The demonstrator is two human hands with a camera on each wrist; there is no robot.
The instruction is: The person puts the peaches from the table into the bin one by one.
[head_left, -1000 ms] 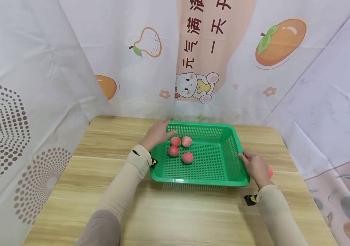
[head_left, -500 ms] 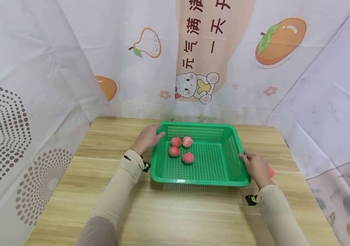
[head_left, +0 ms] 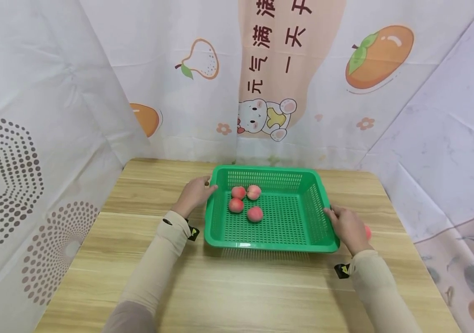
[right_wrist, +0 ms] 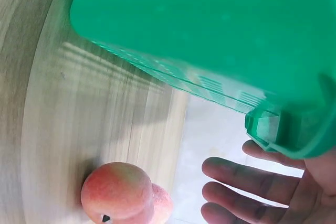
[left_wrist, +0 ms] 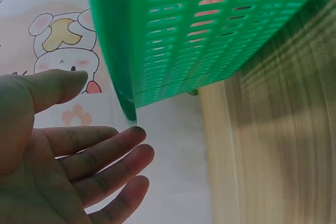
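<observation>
A green slotted plastic basket (head_left: 270, 246) sits on the table, with several red-pink peaches (head_left: 255, 214) in its left half. My left hand (head_left: 193, 194) is at the basket's left rim; the left wrist view shows its fingers spread and nearly straight, holding nothing, with a fingertip close to the rim's corner. At the opposite end, my right hand (head_left: 348, 228) holds the right rim, thumb over the edge. In the right wrist view its other fingers (right_wrist: 252, 179) extend loosely below the rim, and the thumb is hidden.
Outside the basket, a peach (head_left: 367, 232) lies partly hidden behind my right hand; the right wrist view shows two peaches (right_wrist: 116, 190) there, one overlapping the other. The wood-grain table (head_left: 237, 291) ends at a printed curtain (head_left: 203, 106) behind the basket.
My left hand has moved left and down from over the basket's left side to just outside its left rim. The right hand stays on the right rim; the basket barely shifts.
</observation>
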